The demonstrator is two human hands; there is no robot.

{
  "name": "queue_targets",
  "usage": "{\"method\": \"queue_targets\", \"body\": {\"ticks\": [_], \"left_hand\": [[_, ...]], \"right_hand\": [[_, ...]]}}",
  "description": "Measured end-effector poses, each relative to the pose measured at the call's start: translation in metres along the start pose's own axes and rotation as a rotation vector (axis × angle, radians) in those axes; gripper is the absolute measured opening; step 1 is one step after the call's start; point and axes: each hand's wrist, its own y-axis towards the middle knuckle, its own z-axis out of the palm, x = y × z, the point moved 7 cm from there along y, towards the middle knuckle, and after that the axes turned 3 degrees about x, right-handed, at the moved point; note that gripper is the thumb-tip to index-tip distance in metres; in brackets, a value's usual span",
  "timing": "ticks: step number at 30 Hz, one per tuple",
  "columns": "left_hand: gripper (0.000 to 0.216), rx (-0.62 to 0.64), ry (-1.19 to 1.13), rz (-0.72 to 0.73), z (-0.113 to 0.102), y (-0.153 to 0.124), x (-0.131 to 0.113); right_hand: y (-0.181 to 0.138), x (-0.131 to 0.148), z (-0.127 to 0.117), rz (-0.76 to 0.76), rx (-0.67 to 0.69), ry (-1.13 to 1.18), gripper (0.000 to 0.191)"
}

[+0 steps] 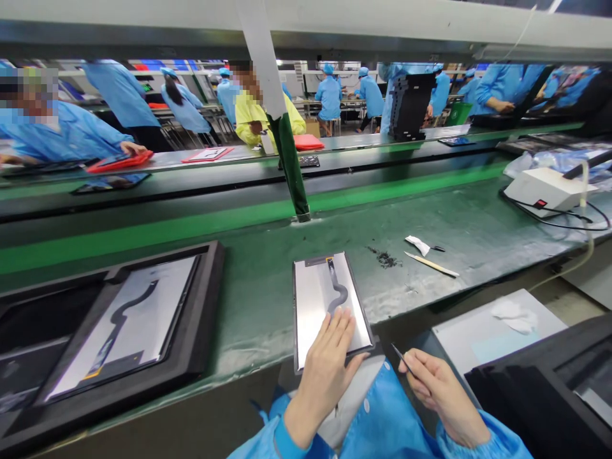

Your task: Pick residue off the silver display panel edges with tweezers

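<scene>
a worker in a blue smock (389, 414) lays the left hand (327, 363) flat across the lower part of a silver-backed panel (308, 306), its fingers extended, close together and gripping nothing. the panel rests at the near edge of a green desk (258, 306), directly in front of the worker, with a dark, curving ribbon cable (340, 294) running down its back until the fingertips cover it. the right hand (440, 389), apart from the panel at its lower right, is closed in a pinch around a slim dark tool (398, 352), whose pointed tip shows beyond the fingers. to the left, a second panel (155, 322) with a similar cable lies in a black foam tray (205, 319). to the right of the first panel are a scatter of dark bits (386, 259), a cream-handled tool (433, 263) and a crumpled white wad (418, 245). a white device (545, 191) with a red switch stands farther right. across the line, a co-worker's hand (132, 148) rests on a red item (117, 163), and other people in blue work behind.
</scene>
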Motion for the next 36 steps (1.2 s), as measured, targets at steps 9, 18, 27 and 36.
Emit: {"method": "queue_targets", "body": {"ticks": [9,18,27,36], "left_hand": [[0.048,-0.028,0.013,-0.062,0.009,0.002,-0.002],[0.048,-0.044,0.004,-0.086,0.010,0.004,-0.004],[0.047,-0.051,0.011,-0.108,0.013,0.003,-0.003],[0.048,-0.055,0.031,-0.101,0.014,0.004,-0.004]], "right_hand": [[-0.002,0.003,-0.005,-0.008,-0.021,0.026,0.062],[-0.014,0.020,-0.004,-0.006,-0.070,0.057,0.061],[-0.019,0.023,-0.007,-0.037,-0.092,0.052,0.059],[-0.018,0.023,-0.014,-0.038,-0.103,0.041,0.062]]}}
